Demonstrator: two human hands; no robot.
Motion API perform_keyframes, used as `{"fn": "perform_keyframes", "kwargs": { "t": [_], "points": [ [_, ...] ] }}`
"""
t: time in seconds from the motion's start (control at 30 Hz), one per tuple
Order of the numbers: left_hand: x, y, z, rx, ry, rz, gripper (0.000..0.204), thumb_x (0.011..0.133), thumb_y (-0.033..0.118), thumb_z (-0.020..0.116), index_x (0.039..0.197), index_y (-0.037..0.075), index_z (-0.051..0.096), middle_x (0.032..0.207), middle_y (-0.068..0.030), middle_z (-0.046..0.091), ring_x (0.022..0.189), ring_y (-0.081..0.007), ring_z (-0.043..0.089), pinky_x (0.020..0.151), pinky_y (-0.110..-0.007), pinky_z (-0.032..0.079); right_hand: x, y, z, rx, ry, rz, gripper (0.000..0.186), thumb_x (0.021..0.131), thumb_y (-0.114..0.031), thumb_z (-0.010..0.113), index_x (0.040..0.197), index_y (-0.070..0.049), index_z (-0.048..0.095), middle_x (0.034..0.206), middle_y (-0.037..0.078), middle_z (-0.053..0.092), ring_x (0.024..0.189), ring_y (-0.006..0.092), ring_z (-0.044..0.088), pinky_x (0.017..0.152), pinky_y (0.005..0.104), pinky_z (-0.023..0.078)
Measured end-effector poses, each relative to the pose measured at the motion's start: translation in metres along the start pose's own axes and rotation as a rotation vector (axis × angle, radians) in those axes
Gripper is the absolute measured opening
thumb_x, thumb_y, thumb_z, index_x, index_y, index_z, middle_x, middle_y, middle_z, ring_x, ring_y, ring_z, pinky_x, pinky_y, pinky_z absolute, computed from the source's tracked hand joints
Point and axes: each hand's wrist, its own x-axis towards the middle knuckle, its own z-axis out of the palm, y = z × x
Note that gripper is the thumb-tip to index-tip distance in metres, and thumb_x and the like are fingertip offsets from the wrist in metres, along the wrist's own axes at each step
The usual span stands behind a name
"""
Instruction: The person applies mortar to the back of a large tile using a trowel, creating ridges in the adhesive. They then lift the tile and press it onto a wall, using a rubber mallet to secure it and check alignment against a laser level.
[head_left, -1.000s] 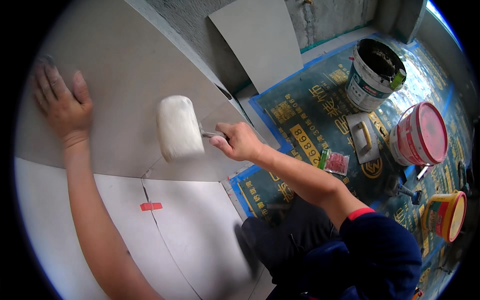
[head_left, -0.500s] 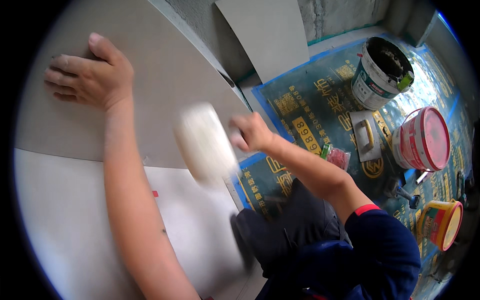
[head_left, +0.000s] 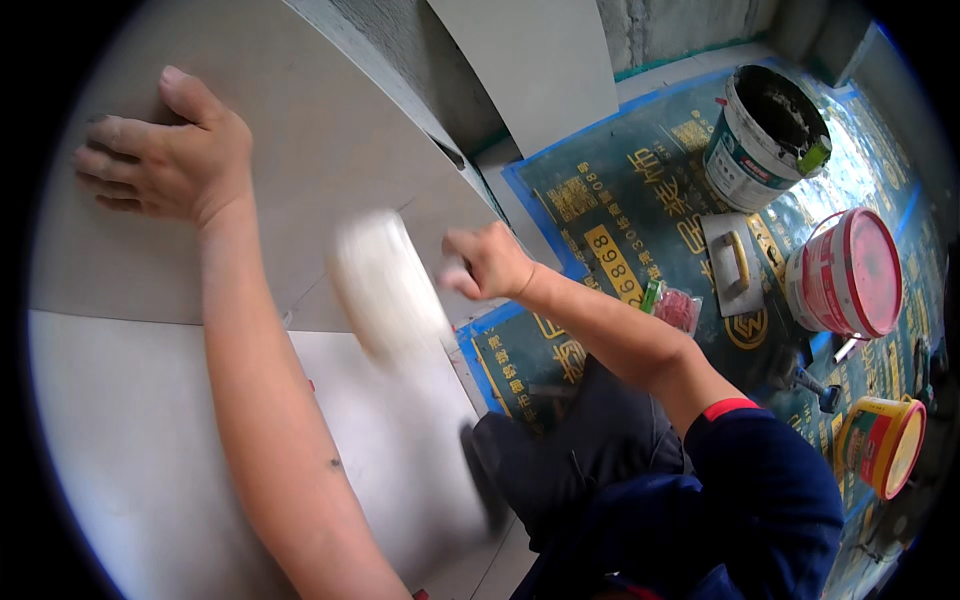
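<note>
My left hand (head_left: 175, 155) lies flat with fingers spread on a large grey-beige tile (head_left: 310, 130) at the upper left. Closed in a fist, my right hand (head_left: 490, 262) grips a mallet with a white head (head_left: 388, 288), smeared by motion in front of the tile. Most of the handle is lost in the blur and behind my fingers. Below the grey-beige tile, along a joint, a paler tile (head_left: 120, 400) adjoins it. A small red piece (head_left: 311, 385) shows at this paler tile, beside my left forearm.
A green protective sheet (head_left: 560, 190) edged with blue tape covers the floor. On it stand a mortar-smeared bucket (head_left: 745, 165), a red-and-white lidded bucket (head_left: 815, 275) and a yellow tub (head_left: 868, 440). A notched trowel (head_left: 722, 265) and a bag of red pieces (head_left: 676, 309) lie between. Another panel (head_left: 535, 70) leans behind.
My right hand and the mallet have shifted slightly left. My left hand stays flat on the grey-beige tile, and the whole view has moved a little.
</note>
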Motion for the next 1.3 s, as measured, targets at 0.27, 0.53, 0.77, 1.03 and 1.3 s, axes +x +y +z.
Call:
{"fn": "perform_keyframes", "kwargs": {
  "t": [0.27,0.53,0.77,1.03,1.3],
  "points": [
    [0.002,0.013,-0.009,-0.167,0.081,-0.072,0.077,0.088,0.05,0.048,0.129,-0.014,0.033,0.137,-0.0374,0.026,0.131,-0.0532,0.023,0.105,-0.064,0.018,0.0,0.002,0.004,-0.059,-0.04,0.191,0.043,0.082,-0.053,0.064,0.077,-0.011,0.056,0.057,0.012,0.054,0.055,0.0364,0.058,0.051,0.0415,0.046],
    [-0.001,0.013,-0.012,-0.165,0.027,-0.102,0.078,0.089,0.049,0.047,0.131,-0.014,0.029,0.136,-0.0375,0.025,0.132,-0.0536,0.019,0.106,-0.064,0.016,0.011,-0.005,0.0,-0.075,-0.129,0.568,0.044,0.083,-0.051,0.062,0.075,-0.008,0.057,0.056,0.015,0.053,0.054,0.0391,0.055,0.053,0.0408,0.047],
    [0.001,0.016,-0.017,-0.2,0.03,-0.098,0.079,0.089,0.049,0.045,0.131,-0.015,0.028,0.137,-0.0388,0.024,0.133,-0.0544,0.018,0.108,-0.064,0.012,0.007,-0.013,-0.012,-0.098,-0.133,0.421,0.046,0.084,-0.053,0.061,0.075,-0.007,0.057,0.054,0.014,0.055,0.058,0.0384,0.059,0.051,0.0429,0.046],
    [0.016,0.001,-0.004,-0.186,0.067,0.043,0.08,0.091,0.051,0.043,0.135,-0.015,0.029,0.141,-0.0387,0.025,0.136,-0.0523,0.018,0.11,-0.063,0.013,0.052,-0.028,-0.04,-0.109,-0.103,0.734,0.059,0.088,-0.059,0.054,0.082,-0.001,0.063,0.065,0.022,0.061,0.065,0.0409,0.06,0.062,0.0464,0.048],
    [-0.014,-0.08,-0.03,-0.256,-0.015,0.355,0.077,0.089,0.052,0.048,0.139,-0.004,0.034,0.144,-0.0295,0.03,0.135,-0.0503,0.023,0.109,-0.062,0.02,0.036,-0.067,-0.052,-0.169,-0.211,0.714,0.061,0.091,-0.058,0.05,0.075,0.0,0.057,0.057,0.018,0.053,0.057,0.0338,0.057,0.059,0.0439,0.045]
  ]
}}
